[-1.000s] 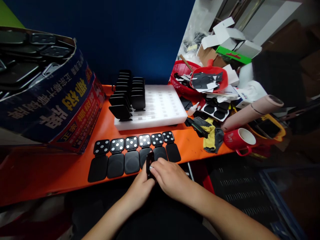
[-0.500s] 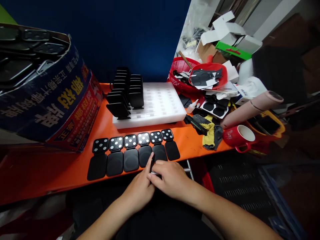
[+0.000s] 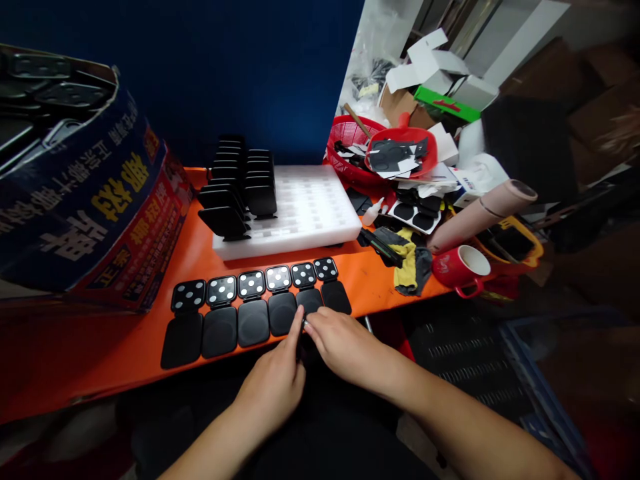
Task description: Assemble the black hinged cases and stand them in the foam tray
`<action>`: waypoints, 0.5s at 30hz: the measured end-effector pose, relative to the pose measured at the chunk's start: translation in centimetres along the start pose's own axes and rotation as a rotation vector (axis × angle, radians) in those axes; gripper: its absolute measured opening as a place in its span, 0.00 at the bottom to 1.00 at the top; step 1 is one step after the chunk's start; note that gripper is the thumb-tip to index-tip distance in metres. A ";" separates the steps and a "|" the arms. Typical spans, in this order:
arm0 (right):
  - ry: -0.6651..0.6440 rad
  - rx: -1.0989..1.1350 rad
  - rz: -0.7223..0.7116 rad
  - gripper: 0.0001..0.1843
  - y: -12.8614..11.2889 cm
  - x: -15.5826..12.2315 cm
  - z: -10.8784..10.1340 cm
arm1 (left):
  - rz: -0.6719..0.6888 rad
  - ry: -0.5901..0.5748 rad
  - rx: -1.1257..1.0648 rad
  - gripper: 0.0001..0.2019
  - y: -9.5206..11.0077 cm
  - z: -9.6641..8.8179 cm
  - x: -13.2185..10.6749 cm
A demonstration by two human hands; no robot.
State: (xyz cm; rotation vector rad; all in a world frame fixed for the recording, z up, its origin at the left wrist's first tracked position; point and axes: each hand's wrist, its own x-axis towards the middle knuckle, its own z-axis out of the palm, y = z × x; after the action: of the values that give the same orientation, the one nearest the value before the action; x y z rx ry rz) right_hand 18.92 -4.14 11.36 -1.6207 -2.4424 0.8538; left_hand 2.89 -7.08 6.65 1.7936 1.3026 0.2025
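Note:
My left hand [image 3: 277,372] is closed with its index finger pointing forward. A thin black piece [image 3: 300,348], mostly hidden by the fingers, is gripped in it. Against that index fingertip my right hand [image 3: 345,343] is pinched; a small shiny bit [image 3: 304,323] shows at its fingertips, too small to name. Just beyond both hands, several black hinged cases [image 3: 253,323] lie unfolded in a row along the table edge. Their far halves carry pale round dots [image 3: 251,285]; the near halves are plain black.
A white foam block [image 3: 310,200] behind the row holds several upright black panels [image 3: 261,197]. At left stands a printed carton [image 3: 115,213] full of black parts. On the right are a red basket [image 3: 345,133], a red mug [image 3: 453,267], a pink tumbler [image 3: 480,217] and a glove [image 3: 407,257].
The view has shifted, so the table things sit slightly further left. The right fingers have moved up along the left index finger toward its tip; the black piece is now more hidden.

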 end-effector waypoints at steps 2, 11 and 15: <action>-0.026 0.047 -0.015 0.14 0.0 -0.2 -0.2 | 0.029 0.001 0.117 0.37 0.2 0.1 -0.1; 0.098 0.526 0.043 0.15 0.4 0.3 1.0 | 0.050 0.026 -0.108 0.34 -0.2 0.5 0.0; -0.023 1.066 0.168 0.20 1.4 0.3 1.9 | 0.043 0.133 -0.670 0.31 -0.6 0.0 0.4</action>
State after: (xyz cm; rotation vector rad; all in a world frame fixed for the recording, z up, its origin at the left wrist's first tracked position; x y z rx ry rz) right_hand 19.31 -4.23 9.03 -1.3254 -1.3483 1.7589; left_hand 2.63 -6.71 6.07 1.2465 1.1078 0.7037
